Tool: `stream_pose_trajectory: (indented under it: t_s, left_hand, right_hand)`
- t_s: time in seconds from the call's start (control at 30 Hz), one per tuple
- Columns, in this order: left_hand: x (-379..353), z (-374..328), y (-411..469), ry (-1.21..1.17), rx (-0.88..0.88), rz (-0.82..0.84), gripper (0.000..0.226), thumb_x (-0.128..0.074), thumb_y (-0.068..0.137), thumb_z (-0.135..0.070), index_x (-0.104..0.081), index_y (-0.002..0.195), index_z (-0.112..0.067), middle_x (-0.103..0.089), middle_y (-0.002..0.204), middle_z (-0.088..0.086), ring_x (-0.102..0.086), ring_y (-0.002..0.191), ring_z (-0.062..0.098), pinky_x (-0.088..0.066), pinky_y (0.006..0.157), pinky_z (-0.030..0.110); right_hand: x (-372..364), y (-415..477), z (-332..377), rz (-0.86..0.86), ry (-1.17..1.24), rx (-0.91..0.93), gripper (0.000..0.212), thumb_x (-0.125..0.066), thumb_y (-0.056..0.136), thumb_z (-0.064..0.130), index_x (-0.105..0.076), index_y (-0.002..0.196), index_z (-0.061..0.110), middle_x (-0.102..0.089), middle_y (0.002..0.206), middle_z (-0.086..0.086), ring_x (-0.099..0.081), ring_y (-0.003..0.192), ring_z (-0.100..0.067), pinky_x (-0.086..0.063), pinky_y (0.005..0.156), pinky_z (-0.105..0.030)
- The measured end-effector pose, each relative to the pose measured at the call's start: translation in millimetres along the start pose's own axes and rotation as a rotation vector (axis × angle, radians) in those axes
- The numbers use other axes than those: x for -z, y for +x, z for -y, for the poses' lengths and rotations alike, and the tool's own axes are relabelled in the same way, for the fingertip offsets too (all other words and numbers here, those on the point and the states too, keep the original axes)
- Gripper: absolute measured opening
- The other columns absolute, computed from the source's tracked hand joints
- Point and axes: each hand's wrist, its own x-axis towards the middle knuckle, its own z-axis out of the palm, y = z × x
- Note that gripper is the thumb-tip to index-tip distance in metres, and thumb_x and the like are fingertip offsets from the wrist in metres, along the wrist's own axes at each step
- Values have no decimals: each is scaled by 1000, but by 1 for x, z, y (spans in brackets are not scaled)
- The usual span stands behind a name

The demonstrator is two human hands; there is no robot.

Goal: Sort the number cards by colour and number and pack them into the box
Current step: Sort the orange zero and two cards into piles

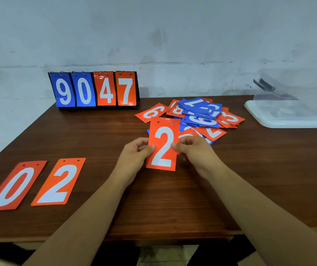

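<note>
An orange card with a white 2 [163, 144] is held upright above the table's middle. My left hand [134, 156] pinches its left edge and my right hand [194, 152] pinches its right edge. At the front left lie two orange cards flat on the table, a 0 [15, 186] and a 2 [59, 182], side by side. Behind my hands a loose heap of orange and blue number cards [198, 117] spreads over the table. The clear plastic box [295, 87] stands at the far right, with its lid [288, 117] lying in front of it.
A flip scoreboard [94, 90] reading blue 9, blue 0, orange 4, orange 7 stands at the back left of the brown wooden table [249, 179]. A pale wall rises behind. The table's front edge runs just below my forearms.
</note>
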Motion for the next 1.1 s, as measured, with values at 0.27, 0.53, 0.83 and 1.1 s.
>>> stream_pose_trajectory:
  t_s: [0.27, 0.53, 0.83, 1.1]
  left_hand:
    - [25, 7, 12, 58, 12, -317, 30, -62, 94, -29, -58, 124, -27, -66, 107, -8, -69, 93, 11, -59, 85, 38]
    - [27, 7, 13, 142, 39, -342, 37, -59, 96, -31, -54, 132, -25, -63, 119, -5, -67, 100, 15, -59, 84, 37]
    - [13, -3, -3, -57, 124, -193, 31, -55, 99, -25, -53, 129, -22, -64, 122, 3, -71, 97, 21, -60, 82, 44]
    - [11, -8, -54, -427, 87, 37, 28, -60, 93, -11, -59, 121, -10, -73, 110, 10, -72, 95, 23, -60, 76, 38]
  right_hand:
    - [0, 36, -18, 8, -1115, 349, 82, -53, 81, 72, -40, 144, 21, -37, 152, -3, -33, 140, -23, -28, 114, -43]
    - [-4, 27, -18, 43, -1234, 478, 55, -53, 94, 46, -41, 142, 23, -51, 140, -3, -48, 125, -22, -42, 103, -37]
    - [-3, -23, -15, -204, -593, 769, 52, -63, 92, 30, -46, 141, 24, -51, 141, 0, -42, 132, -14, -36, 112, -38]
    - [-26, -52, -35, 111, -832, 975, 60, -57, 88, 39, -43, 145, 23, -33, 156, 9, -12, 148, -3, -9, 123, -36]
